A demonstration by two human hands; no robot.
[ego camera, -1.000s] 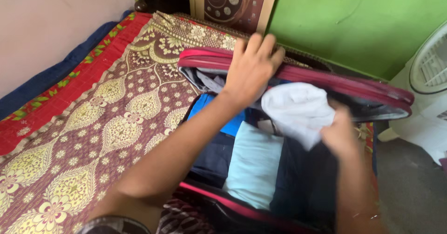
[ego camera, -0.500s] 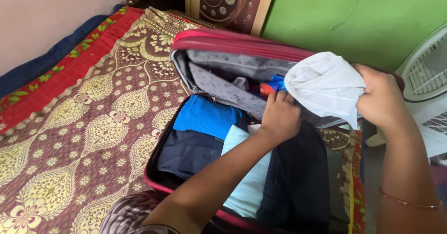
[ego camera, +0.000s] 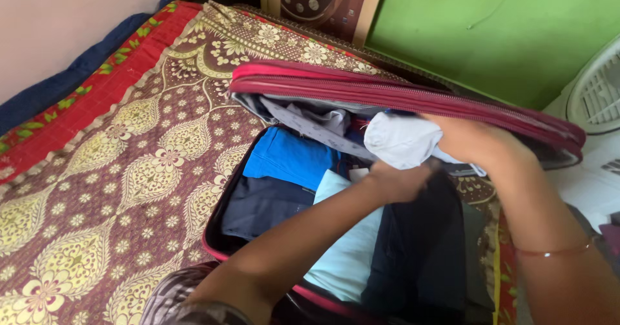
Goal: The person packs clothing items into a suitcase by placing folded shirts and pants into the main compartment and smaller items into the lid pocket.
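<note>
Head view: the right hand [ego camera: 475, 141] grips a bunched white garment [ego camera: 400, 141] and holds it at the mouth of the lid pocket of the maroon suitcase [ego camera: 400, 95], which lies open on a patterned bedspread [ego camera: 129, 170]. The left hand [ego camera: 397, 181] sits just below, fingers curled at the garment's lower edge; whether it pinches cloth or only steadies it, I cannot tell. Folded clothes fill the base: a blue piece [ego camera: 287, 160], a pale blue one [ego camera: 349, 247], dark ones beside them. To do this well, I judge the pocket's grey lining should be kept spread while the bundle goes in flat, so nothing snags the zip. Against half a second ago, the lid has dropped lower over the hands, and the garment, then lifted clear and further right, now sits lower, tucked under the lid's rim.
</note>
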